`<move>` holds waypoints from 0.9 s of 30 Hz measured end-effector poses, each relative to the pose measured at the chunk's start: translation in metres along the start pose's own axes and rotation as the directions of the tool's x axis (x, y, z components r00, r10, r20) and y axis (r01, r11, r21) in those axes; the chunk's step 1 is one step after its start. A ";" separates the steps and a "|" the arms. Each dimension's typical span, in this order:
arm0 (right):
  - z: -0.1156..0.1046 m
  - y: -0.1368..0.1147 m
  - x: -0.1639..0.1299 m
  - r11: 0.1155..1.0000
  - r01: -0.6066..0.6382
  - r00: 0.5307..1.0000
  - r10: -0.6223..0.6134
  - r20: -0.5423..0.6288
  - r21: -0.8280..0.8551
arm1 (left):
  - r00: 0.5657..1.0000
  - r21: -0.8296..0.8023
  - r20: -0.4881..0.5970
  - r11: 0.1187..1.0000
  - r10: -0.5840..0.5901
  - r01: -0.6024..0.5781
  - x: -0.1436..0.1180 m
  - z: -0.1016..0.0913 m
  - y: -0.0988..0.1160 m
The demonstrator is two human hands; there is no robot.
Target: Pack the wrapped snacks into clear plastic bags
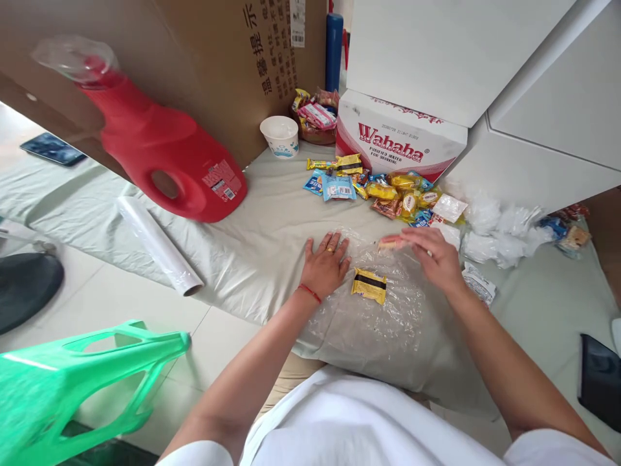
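I am pressing my left hand [326,264] flat, fingers spread and holding nothing, on one sheet of clear plastic wrap [373,317] that is lying in front of me. My right hand [433,257] is hovering over the wrap's far edge, fingers pinching one small reddish snack packet [391,243]. Between my two hands, one yellow packet with a dark band [369,285] is resting on the wrap. Beyond my fingertips a pile of more than ten wrapped snacks [383,188] is sitting in front of one Wahaha carton [398,139]. To the right of my right hand, several crumpled clear bags [499,230] are lying. Well to the left of my left hand are one roll of wrap [158,244], one red detergent jug [165,152] and one paper bowl [280,136]. Everything is sitting on a pale cloth [262,239] spread over a tiled floor [121,304], with a cardboard box [204,58] behind.
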State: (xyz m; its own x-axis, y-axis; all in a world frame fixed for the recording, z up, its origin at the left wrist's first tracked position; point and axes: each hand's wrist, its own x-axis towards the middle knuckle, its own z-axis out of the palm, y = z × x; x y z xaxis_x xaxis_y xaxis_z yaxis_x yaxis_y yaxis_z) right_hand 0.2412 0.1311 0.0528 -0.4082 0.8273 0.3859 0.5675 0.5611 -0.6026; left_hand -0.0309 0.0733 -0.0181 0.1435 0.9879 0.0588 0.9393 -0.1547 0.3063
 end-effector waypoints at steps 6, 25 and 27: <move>0.038 -0.033 -0.075 0.992 0.128 0.985 -0.127 0.113 -0.002 | 1.000 0.026 -0.009 1.000 0.006 -0.006 0.001 0.002 -0.002; 0.053 -0.043 -0.086 0.987 0.135 0.978 -0.119 0.170 -0.087 | 0.995 -0.091 -0.103 0.996 -0.004 -0.006 -0.002 -0.014 -0.021; 0.032 -0.054 -0.100 0.988 0.152 0.980 -0.145 0.136 -0.039 | 0.973 -0.087 -0.231 0.996 0.013 -0.034 -0.015 -0.028 -0.025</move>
State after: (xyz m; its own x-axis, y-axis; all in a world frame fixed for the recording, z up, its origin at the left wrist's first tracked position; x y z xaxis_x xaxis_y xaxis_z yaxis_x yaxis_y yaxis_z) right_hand 0.2280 0.0172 0.0243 -0.5798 0.7254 0.3709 0.5263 0.6810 -0.5092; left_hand -0.0651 0.0620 0.0000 0.0800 0.9565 0.2804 0.9032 -0.1886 0.3855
